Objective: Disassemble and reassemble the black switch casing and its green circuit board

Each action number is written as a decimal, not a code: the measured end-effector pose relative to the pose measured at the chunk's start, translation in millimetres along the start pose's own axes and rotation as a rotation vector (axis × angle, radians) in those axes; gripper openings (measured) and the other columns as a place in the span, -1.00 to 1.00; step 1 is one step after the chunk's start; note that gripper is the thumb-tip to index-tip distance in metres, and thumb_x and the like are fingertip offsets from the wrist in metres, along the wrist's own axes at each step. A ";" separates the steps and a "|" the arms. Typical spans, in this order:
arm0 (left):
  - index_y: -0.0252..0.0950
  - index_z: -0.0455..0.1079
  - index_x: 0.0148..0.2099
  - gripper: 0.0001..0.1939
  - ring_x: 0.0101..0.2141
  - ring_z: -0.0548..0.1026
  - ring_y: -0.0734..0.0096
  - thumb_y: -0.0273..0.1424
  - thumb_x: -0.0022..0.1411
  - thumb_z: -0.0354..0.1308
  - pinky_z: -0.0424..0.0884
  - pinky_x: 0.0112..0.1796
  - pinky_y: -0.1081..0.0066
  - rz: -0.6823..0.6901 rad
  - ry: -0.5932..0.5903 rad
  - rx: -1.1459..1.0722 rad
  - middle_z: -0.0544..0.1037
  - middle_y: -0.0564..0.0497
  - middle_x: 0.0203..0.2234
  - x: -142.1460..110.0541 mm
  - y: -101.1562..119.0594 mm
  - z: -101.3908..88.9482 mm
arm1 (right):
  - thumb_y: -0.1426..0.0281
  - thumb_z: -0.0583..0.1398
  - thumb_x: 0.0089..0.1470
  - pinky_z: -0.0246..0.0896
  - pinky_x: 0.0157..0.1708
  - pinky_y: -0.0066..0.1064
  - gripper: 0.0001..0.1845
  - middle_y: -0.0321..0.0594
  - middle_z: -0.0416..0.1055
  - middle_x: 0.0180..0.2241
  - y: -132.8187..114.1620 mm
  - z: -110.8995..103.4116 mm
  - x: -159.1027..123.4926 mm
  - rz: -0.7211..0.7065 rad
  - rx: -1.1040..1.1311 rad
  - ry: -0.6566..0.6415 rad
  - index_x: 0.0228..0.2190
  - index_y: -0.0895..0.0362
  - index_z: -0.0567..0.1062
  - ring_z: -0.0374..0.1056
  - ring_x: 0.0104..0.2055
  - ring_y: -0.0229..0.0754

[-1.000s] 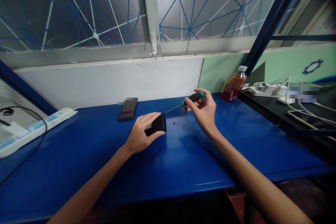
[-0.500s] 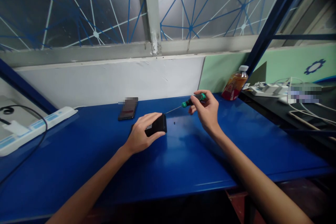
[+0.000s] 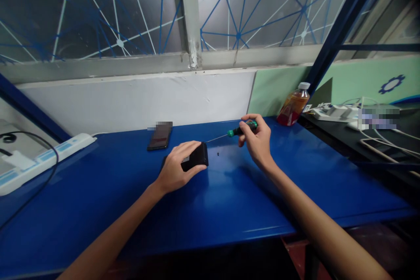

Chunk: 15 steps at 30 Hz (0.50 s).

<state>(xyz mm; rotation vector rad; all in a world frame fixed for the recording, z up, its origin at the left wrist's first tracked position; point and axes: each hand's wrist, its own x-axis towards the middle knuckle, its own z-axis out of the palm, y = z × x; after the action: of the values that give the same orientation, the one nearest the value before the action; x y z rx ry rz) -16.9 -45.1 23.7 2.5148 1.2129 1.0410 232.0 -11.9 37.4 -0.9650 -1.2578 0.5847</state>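
Note:
A black box-like device (image 3: 196, 159) lies on the blue table (image 3: 236, 210), gripped from above by my left hand (image 3: 177, 168). Thumb and fingers press its two long sides, and the hand covers its left part. In my right hand (image 3: 259, 138) is a screwdriver (image 3: 243, 128) with a black and green handle. Its thin shaft slants down to the left, with the tip at the far corner of the device's right end; whether it sits in a screw is too small to tell. A tiny dark piece (image 3: 218, 154), perhaps a screw, lies on the table right of the device.
Behind my left hand lies a dark smartphone (image 3: 160, 135). A white power strip (image 3: 49, 159) with a black cable is at the left. At the back right stands a drink bottle (image 3: 293, 104); beyond it, a black table (image 3: 387, 148) holds cables and adapters.
The fingers of my right hand have shifted slightly around the screwdriver handle, and the handle has turned a little. My left hand and the device stay in place.

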 end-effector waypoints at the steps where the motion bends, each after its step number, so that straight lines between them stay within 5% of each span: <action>1: -0.25 0.31 0.18 -0.44 0.12 0.36 0.03 -0.18 0.17 0.24 0.32 0.09 -0.03 0.006 0.004 -0.002 0.45 -0.17 0.08 0.1 0.0 -0.2 | 0.20 0.17 0.10 0.07 -0.75 -0.51 -0.75 -0.45 0.23 -0.68 -1.9 -0.5 -0.6 -0.002 -0.040 0.005 -0.27 0.11 0.34 0.19 -0.77 -0.35; 5: -0.25 0.32 0.17 -0.46 0.10 0.37 0.05 -0.20 0.18 0.23 0.34 0.07 0.00 0.022 0.027 -0.014 0.45 -0.16 0.07 0.4 -1.0 -1.0 | 0.14 0.17 0.10 0.03 -0.77 -0.51 -0.70 -0.43 0.24 -0.70 -3.5 -3.4 -0.8 0.021 -0.125 -0.003 -0.28 0.12 0.37 0.18 -0.77 -0.34; 10: -0.25 0.32 0.17 -0.46 0.09 0.38 0.06 -0.21 0.17 0.23 0.34 0.07 0.01 0.041 0.028 -0.013 0.46 -0.16 0.06 0.4 -0.9 -1.0 | 0.31 0.13 0.08 0.16 -0.69 -0.49 -0.75 -0.41 0.35 -0.62 4.4 -5.9 2.8 0.055 -0.041 -0.066 -0.17 0.09 0.31 0.30 -0.70 -0.29; 15: -0.22 0.31 0.15 -0.49 0.08 0.39 0.07 -0.21 0.18 0.22 0.35 0.05 0.03 0.062 0.005 -0.016 0.46 -0.15 0.05 -0.1 1.8 0.0 | 0.26 0.19 0.07 0.18 -0.67 -0.47 -0.75 -0.44 0.28 -0.65 -0.8 -2.6 0.9 -0.010 -0.051 -0.002 -0.22 0.09 0.33 0.27 -0.71 -0.30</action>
<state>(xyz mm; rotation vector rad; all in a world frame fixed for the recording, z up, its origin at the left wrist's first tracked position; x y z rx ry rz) -15.9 -46.4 24.4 2.5545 1.1305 1.0663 234.6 -12.3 38.5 -0.9998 -1.2843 0.5483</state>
